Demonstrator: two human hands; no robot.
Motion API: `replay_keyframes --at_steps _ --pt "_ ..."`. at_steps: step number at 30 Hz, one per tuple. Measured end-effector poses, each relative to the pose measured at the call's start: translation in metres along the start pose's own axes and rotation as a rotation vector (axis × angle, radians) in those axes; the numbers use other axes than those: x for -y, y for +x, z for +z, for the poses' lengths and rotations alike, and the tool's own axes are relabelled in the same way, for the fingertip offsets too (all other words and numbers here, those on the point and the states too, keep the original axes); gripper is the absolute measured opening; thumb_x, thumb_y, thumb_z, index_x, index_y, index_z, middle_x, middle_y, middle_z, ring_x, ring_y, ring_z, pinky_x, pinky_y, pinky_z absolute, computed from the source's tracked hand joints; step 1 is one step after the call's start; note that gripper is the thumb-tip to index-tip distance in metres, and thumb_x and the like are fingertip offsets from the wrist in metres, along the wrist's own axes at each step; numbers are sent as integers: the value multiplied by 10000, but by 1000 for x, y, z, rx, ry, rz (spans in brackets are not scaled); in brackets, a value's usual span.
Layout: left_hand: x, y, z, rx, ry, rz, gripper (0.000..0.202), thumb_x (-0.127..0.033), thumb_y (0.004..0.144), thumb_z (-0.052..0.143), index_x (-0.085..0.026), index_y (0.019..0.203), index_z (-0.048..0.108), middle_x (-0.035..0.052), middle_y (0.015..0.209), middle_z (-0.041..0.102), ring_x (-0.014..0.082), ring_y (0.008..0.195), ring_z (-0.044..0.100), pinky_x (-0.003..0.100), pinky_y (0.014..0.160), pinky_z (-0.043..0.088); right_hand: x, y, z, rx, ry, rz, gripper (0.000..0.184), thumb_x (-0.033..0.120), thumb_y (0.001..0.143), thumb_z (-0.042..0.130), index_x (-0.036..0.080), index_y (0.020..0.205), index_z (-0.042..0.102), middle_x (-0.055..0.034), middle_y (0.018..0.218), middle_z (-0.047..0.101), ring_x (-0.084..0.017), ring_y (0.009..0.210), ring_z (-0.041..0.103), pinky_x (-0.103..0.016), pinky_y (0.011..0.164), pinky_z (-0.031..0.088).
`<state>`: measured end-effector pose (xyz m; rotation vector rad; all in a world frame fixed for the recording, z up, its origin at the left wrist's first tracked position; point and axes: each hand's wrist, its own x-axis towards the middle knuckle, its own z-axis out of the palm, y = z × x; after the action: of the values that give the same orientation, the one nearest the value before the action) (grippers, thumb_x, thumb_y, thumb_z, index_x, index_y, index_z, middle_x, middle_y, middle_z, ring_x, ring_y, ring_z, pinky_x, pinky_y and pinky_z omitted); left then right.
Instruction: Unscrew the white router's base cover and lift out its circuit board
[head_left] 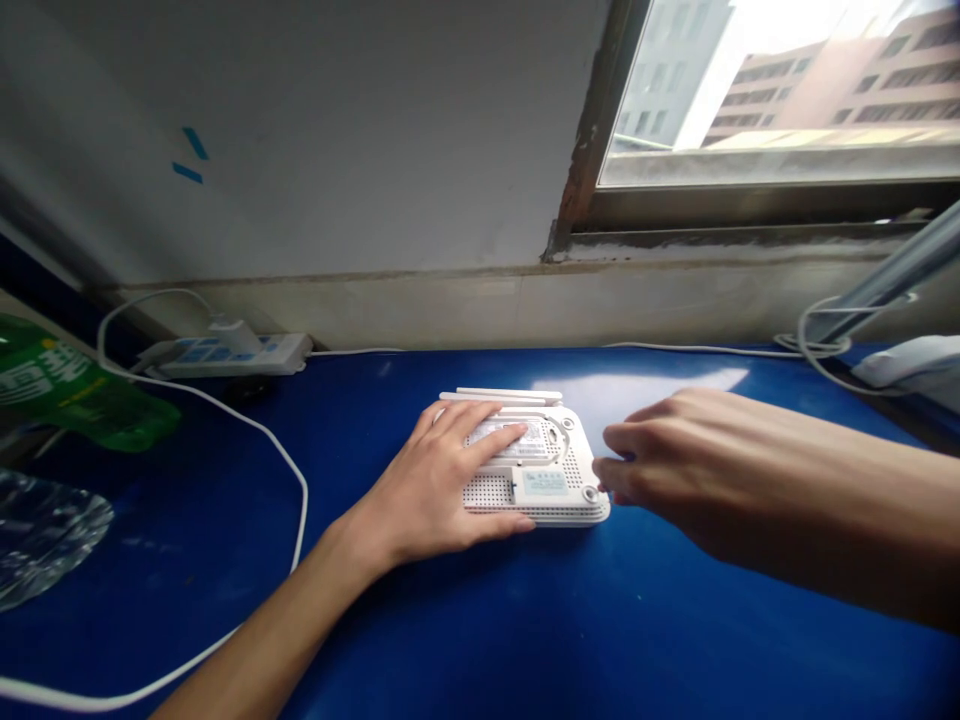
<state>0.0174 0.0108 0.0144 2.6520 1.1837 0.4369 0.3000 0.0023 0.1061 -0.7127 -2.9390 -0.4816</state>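
A white router (577,468) lies underside up on the blue table, its vent holes, label and round feet showing. Its folded antennas (510,395) run along the far side. My left hand (457,470) rests across the router's left part with fingers spread, the index finger on the label and the thumb along the near edge. At the router's right side, my right hand (652,450) is closed in a pinch, its fingertips close by the near right corner. Whatever those fingers hold, if anything, is hidden.
A power strip (289,353) with a white plug (236,337) stands by the wall. Its white cable (300,480) curves across the table's left. A green bottle (112,405) and a clear bottle (52,535) lie at left. A metal pole (885,275) with coiled cable is at right.
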Motion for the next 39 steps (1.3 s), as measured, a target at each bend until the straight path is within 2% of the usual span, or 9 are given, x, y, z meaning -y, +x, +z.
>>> replay_keyframes --at_steps 3,9,13,17,20,22,24,30,39 --pt "3 -2 -7 44 -33 12 884 -663 840 801 -340 1601 488 102 1708 412 350 1574 371 610 1290 275 4 7 -4 44 14 -128 252 4 634 678 244 712 673 9 618 638 -171 477 529 -375 493 265" --pt "3 -3 -9 30 -36 10 877 -653 833 812 -356 1595 497 99 1704 422 370 1567 388 630 1290 267 20 14 3 51 47 170 273 -3 511 670 247 527 563 4 461 538 -154 373 424 -363 472 130" --pt "2 -2 -6 26 -30 12 867 -671 837 799 -331 1583 515 106 1696 435 369 1560 401 625 1295 267 26 22 7 62 37 336 294 69 561 770 246 504 543 -15 451 492 -160 374 403 -335 469 96" --pt "5 -2 -6 39 -2 14 876 -705 849 770 -332 1595 502 105 1707 418 353 1573 385 604 1307 250 20 26 11 87 64 379 323 150 653 814 237 498 545 2 420 441 -127 328 311 -321 412 73" --pt "6 -2 -6 42 7 3 861 -726 870 734 -351 1604 487 96 1703 427 356 1563 402 607 1299 266 9 20 18 62 178 357 95 170 772 773 219 772 692 -14 571 615 -161 431 512 -305 430 229" --pt "6 -2 -5 17 13 -28 847 -743 873 716 -366 1598 494 89 1691 448 368 1543 428 615 1281 300 1 14 23 -24 256 328 208 151 829 731 214 1022 685 -52 819 733 -192 641 657 -290 542 379" --pt "3 0 -3 -23 32 -81 823 -752 870 709 -363 1571 527 85 1672 478 374 1520 456 615 1256 342 -6 10 26 -50 355 313 299 95 852 685 222 1117 629 -58 944 754 -185 733 688 -270 614 434" --pt "-7 6 6 -134 119 -264 713 -728 909 665 -258 1445 641 132 1601 559 396 1468 515 642 1193 406 -14 10 37 -208 668 518 254 133 919 673 238 1141 610 -28 921 791 -161 729 740 -219 598 501" --pt "-4 4 4 -134 117 -229 593 -632 965 639 -258 1424 663 116 1596 569 382 1479 501 625 1179 416 -9 3 68 -328 845 602 175 279 980 687 235 1120 593 -43 969 815 -188 819 786 -269 711 587"
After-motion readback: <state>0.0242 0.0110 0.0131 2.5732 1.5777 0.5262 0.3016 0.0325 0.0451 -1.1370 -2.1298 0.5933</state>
